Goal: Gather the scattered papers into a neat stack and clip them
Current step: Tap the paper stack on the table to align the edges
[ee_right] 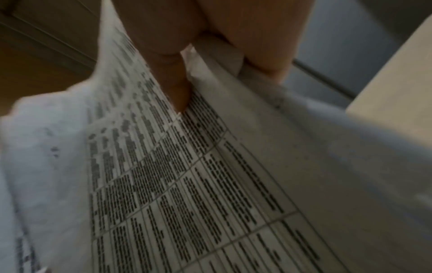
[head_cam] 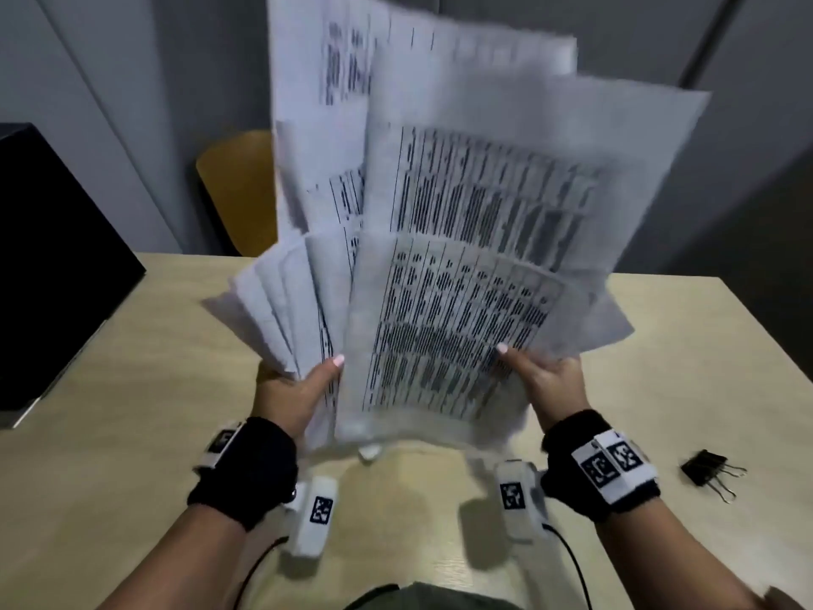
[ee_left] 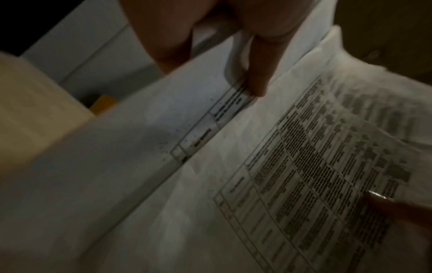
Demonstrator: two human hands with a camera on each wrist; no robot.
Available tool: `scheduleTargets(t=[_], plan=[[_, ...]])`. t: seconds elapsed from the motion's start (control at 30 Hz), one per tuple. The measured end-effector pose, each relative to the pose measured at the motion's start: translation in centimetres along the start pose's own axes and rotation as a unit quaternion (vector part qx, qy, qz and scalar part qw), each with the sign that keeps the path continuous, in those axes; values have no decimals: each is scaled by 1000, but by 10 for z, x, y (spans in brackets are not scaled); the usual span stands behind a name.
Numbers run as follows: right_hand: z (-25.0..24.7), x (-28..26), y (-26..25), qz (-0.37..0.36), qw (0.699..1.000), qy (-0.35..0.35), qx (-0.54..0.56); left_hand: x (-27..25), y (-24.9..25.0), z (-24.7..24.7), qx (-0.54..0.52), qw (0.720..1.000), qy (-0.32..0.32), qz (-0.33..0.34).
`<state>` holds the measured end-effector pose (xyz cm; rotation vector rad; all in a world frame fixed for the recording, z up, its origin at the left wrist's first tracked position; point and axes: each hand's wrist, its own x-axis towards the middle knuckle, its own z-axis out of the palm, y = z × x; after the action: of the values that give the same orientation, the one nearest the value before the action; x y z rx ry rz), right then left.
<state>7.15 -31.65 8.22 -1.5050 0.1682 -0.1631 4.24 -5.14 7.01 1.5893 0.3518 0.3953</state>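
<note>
Hands, left hand and right hand, grip fanned papers upright.

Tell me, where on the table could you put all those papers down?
Bare table lies left of the left hand, up to the black box. Another bare strip runs between the right hand and the table's far right edge, beyond the binder clip. The middle, under the fanned papers, is crowded by both hands.
</note>
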Motion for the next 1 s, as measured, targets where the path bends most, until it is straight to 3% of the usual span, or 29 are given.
scheduleTargets(t=[0.1,0.2,0.3,0.43,0.5,0.67,0.77,0.9,1.0], plan=[[-3,1,-10,-18,999,-8,29,2,18,-7,11,994,-42,96],[-12,-4,7,5,999,-12,45,2,8,-18,-1,993,-110,39],[-10,-10,19,18,999,-17,45,-9,1,-12,18,991,-129,16],[-4,-10,21,3,998,-6,55,-16,6,9,-42,997,-59,3],[-6,-8,18,-13,997,-24,66,-9,6,5,-31,999,-36,26],[-23,-9,22,-15,998,-58,-6,-7,-3,-16,-16,991,-127,24],[-20,-6,26,3,999,-46,-2,-11,-9,-7,-23,992,-128,10],[-17,-5,20,-4,998,-63,10,-6,-9,2,-13,997,-71,19],[-33,-9,22,9,997,-74,21,-3,-13,-14,-57,992,-103,33]])
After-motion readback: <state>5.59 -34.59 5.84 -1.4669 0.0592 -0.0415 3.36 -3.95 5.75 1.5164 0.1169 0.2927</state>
